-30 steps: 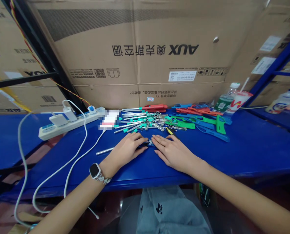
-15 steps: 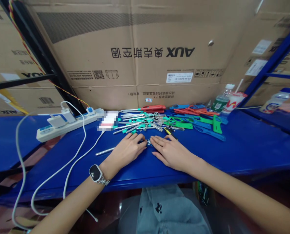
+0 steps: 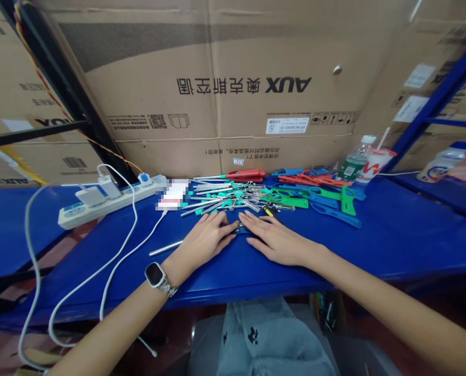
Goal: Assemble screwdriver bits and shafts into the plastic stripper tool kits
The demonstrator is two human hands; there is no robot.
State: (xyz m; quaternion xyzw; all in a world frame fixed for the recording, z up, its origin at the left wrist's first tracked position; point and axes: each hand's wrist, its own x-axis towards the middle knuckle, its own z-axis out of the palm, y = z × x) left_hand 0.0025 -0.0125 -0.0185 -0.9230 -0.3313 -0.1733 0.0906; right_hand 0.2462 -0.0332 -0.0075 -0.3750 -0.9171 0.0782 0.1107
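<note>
Low over the blue tabletop, my left hand (image 3: 205, 235) is closed around a part-built long-nosed lighter, its thumb and fingertips at the inner end. The lighter's metal tube (image 3: 165, 247) sticks out to the left from beneath this hand. A bit of the blue lighter handle (image 3: 241, 228) with small shiny parts shows between my hands. My right hand (image 3: 274, 240) lies over the handle's right side, fingers together on top and thumb nearer me; most of the handle is hidden beneath it. Just beyond is a pile of metal tubes with green ends (image 3: 217, 196). A yellow-and-black tool (image 3: 269, 211) touches the pile's near edge.
Green (image 3: 348, 201), blue (image 3: 337, 214) and red handle shells (image 3: 315, 178) lie at back right, near a bottle (image 3: 352, 162) and a cup (image 3: 376, 164). At left are a white power strip (image 3: 111, 201), cables and a blurred phone (image 3: 173, 194). A large carton (image 3: 233, 104) stands behind.
My right fingers have slid slightly left and forward over the blue handle, covering more of its small parts. The metal tube's free end has shifted slightly left and nearer me.
</note>
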